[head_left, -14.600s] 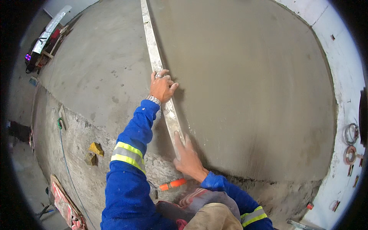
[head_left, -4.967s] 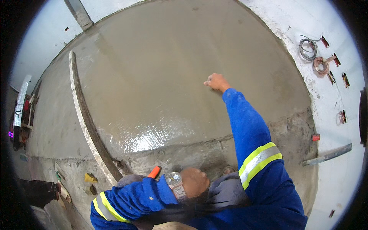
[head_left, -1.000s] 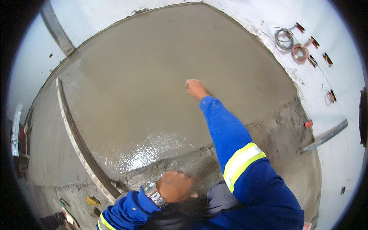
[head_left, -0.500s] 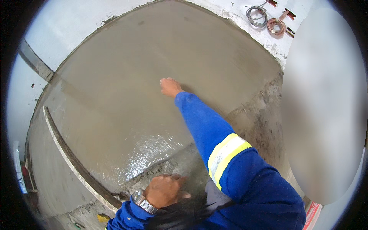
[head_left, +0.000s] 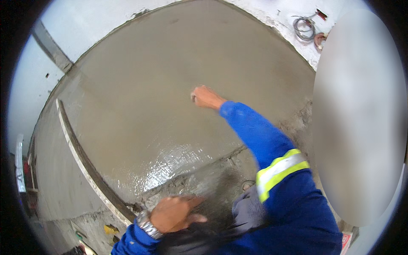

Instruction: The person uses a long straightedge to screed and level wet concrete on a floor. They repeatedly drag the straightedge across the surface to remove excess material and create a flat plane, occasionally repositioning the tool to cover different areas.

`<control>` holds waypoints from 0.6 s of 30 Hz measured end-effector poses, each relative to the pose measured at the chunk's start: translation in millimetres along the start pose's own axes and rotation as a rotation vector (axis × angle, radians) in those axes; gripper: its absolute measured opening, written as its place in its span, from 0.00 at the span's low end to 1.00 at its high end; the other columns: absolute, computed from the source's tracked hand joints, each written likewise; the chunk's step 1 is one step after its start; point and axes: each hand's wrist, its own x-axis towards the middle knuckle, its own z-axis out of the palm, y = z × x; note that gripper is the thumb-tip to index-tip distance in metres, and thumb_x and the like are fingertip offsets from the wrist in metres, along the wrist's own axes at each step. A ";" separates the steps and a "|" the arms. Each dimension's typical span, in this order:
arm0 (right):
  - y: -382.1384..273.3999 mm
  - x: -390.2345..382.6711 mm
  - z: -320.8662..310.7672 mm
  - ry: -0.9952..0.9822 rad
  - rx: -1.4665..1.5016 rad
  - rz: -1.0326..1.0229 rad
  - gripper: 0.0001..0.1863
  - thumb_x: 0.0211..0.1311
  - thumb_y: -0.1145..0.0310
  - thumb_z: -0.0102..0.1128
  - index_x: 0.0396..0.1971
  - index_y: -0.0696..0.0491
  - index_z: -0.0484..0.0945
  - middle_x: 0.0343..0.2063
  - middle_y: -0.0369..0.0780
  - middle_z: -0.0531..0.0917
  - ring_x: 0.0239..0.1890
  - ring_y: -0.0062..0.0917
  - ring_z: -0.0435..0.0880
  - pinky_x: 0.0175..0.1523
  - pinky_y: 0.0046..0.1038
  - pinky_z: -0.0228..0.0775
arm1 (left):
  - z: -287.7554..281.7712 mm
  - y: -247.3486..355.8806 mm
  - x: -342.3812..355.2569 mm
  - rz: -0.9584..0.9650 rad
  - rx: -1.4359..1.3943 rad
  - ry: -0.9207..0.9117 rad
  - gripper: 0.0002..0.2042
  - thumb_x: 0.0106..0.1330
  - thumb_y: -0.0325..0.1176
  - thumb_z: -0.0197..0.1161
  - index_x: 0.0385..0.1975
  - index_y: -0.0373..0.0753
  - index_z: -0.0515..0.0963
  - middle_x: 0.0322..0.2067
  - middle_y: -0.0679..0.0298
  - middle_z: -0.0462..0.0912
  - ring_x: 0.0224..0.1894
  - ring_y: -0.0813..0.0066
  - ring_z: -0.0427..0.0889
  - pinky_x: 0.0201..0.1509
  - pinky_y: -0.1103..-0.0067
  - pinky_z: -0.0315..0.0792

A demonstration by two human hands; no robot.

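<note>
Over the smooth wet cement floor (head_left: 140,93), my right hand (head_left: 207,97) reaches out at the end of a blue sleeve with a reflective band. Its fingers are curled closed; whether anything is inside them is hidden. My left hand (head_left: 174,213), wearing a metal wristwatch (head_left: 148,225), hangs low near my grey-trousered knee (head_left: 248,208). Its index finger stretches forward with the thumb apart, and no object shows in it. Left of that hand, a long straight board (head_left: 85,165) runs across the cement, its lower end close to my wrist.
A rough, broken cement edge (head_left: 182,180) borders the wet surface nearest me. White walls (head_left: 102,25) meet it at the far side. Coiled grey cable (head_left: 304,29) hangs at the upper right. A yellow scrap (head_left: 111,229) lies at lower left. A blurred oval covers the right side.
The view has shifted, so walls and cables appear farther right. My right forearm has swung rightward, its hand still closed above the cement. My left index finger now points out more.
</note>
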 end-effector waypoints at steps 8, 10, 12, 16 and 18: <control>-70.3 -207.2 -43.9 -1.456 0.351 -0.285 0.20 0.68 0.52 0.53 0.48 0.51 0.81 0.48 0.42 0.83 0.51 0.31 0.80 0.56 0.35 0.69 | 38.5 -60.5 -137.1 -0.089 -0.626 0.352 0.26 0.64 0.50 0.64 0.57 0.43 0.76 0.55 0.56 0.79 0.57 0.55 0.78 0.60 0.67 0.72; -40.2 -278.8 -44.6 -1.436 0.875 0.277 0.24 0.71 0.55 0.50 0.60 0.54 0.74 0.59 0.43 0.77 0.63 0.30 0.72 0.67 0.33 0.60 | 72.9 -88.3 -164.5 -0.377 -0.903 0.500 0.30 0.62 0.53 0.66 0.60 0.43 0.73 0.56 0.52 0.78 0.58 0.51 0.76 0.60 0.65 0.71; -81.3 -243.2 -93.7 -1.393 0.694 0.414 0.26 0.71 0.53 0.51 0.60 0.55 0.74 0.59 0.44 0.77 0.63 0.30 0.72 0.69 0.32 0.59 | 108.8 -113.1 -190.0 -0.690 -0.791 0.824 0.36 0.59 0.55 0.67 0.62 0.38 0.69 0.59 0.47 0.74 0.60 0.50 0.75 0.61 0.63 0.70; -186.6 -117.3 -114.5 -1.329 0.700 0.170 0.29 0.64 0.50 0.60 0.58 0.55 0.76 0.55 0.45 0.80 0.58 0.32 0.77 0.63 0.35 0.66 | 222.4 -175.4 -203.3 -1.286 -0.448 1.174 0.47 0.54 0.59 0.70 0.66 0.29 0.60 0.62 0.41 0.68 0.60 0.46 0.74 0.62 0.62 0.69; -241.2 -56.3 -95.3 -1.146 0.409 -0.025 0.29 0.61 0.50 0.63 0.55 0.55 0.77 0.52 0.46 0.82 0.53 0.35 0.81 0.58 0.36 0.72 | 270.6 -195.3 -188.0 -1.423 -0.243 1.142 0.52 0.51 0.59 0.72 0.66 0.26 0.56 0.62 0.38 0.66 0.59 0.44 0.74 0.61 0.62 0.70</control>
